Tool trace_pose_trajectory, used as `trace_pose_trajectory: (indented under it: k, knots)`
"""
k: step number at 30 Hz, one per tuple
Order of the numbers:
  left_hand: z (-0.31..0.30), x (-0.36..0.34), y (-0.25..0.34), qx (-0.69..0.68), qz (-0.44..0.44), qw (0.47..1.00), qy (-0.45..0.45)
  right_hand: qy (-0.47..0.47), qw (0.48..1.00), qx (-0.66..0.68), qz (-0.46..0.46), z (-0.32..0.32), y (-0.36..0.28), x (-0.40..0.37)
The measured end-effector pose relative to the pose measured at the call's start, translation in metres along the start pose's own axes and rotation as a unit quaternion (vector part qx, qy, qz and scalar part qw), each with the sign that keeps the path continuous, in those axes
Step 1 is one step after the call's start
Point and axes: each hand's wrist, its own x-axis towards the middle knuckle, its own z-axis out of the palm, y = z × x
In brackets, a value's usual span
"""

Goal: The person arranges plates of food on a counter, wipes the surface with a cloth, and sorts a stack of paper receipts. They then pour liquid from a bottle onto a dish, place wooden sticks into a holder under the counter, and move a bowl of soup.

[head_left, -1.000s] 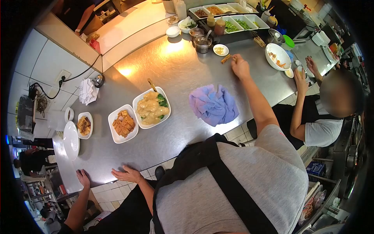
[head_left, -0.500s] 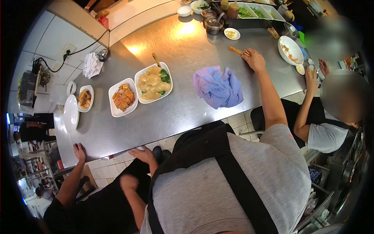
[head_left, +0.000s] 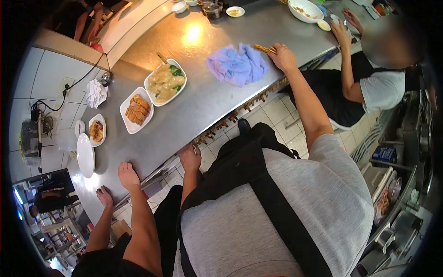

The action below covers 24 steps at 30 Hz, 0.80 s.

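My right hand [head_left: 282, 57] is closed on a wooden clip at the table's front edge, right of a crumpled purple cloth [head_left: 237, 64]. My left hand [head_left: 190, 159] is at the underside of the front edge, beside a row of hanging wooden clips [head_left: 221, 124]; its fingers are partly hidden. A white dish of sauce-covered food and greens [head_left: 165, 83], with a clip on its rim, stands beside a dish of fried food [head_left: 137, 110]. Further left are a smaller dish of browned food [head_left: 96, 131] and an empty oval plate [head_left: 86, 156].
A co-worker's two hands [head_left: 128, 175] rest at the table's left end. Another person [head_left: 383, 87] sits at the right, hands near a white bowl [head_left: 305, 11]. Papers [head_left: 96, 93] and a bell [head_left: 105, 78] lie by the wall.
My right hand has drawn the clip toward the front edge. My left hand has moved to the hanging clips. The left co-worker's second hand has come onto the table. The view has shifted.
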Motion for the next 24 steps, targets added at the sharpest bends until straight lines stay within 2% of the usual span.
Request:
trace_pose_trajectory:
  k: [3,4,6,8,9,10,13,15,20,23,24]
  knots:
    - [0.002,-0.014,0.0,-0.052,-0.046,0.99,-0.12,0.044,0.994,0.088,0.049,-0.001,0.018,-0.052]
    - [-0.012,-0.019,0.008,-0.063,-0.043,0.992,-0.103,0.062,0.987,0.13,0.07,0.002,0.029,-0.071]
    - [-0.012,-0.027,0.012,-0.037,-0.024,0.995,-0.089,0.035,0.971,0.218,0.094,0.008,0.048,-0.107]
    - [-0.013,-0.032,0.008,-0.035,-0.016,0.996,-0.075,0.045,0.948,0.288,0.129,0.003,0.041,-0.143]
    - [-0.013,-0.036,0.008,-0.028,0.004,0.998,-0.059,0.03,0.932,0.34,0.121,0.021,0.06,-0.145]
    - [-0.017,-0.038,0.008,-0.019,0.018,0.999,-0.039,0.041,0.934,0.333,0.123,0.012,0.049,-0.151]
    - [-0.027,-0.036,0.016,-0.072,-0.018,0.996,-0.044,0.039,0.923,0.37,0.104,-0.002,0.031,-0.128]
    - [-0.028,-0.034,0.016,-0.081,-0.029,0.995,-0.049,0.057,0.938,0.339,0.054,-0.002,0.032,-0.085]
    - [-0.03,-0.025,0.02,-0.115,-0.053,0.988,-0.085,0.117,0.982,0.149,-0.014,-0.02,-0.004,0.023]
    - [-0.031,-0.018,0.024,-0.072,-0.052,0.995,-0.052,0.081,0.992,0.069,-0.067,0.003,-0.006,0.078]
    - [-0.053,-0.01,0.027,-0.105,-0.076,0.988,-0.09,0.107,0.985,0.025,-0.133,0.01,-0.008,0.088]
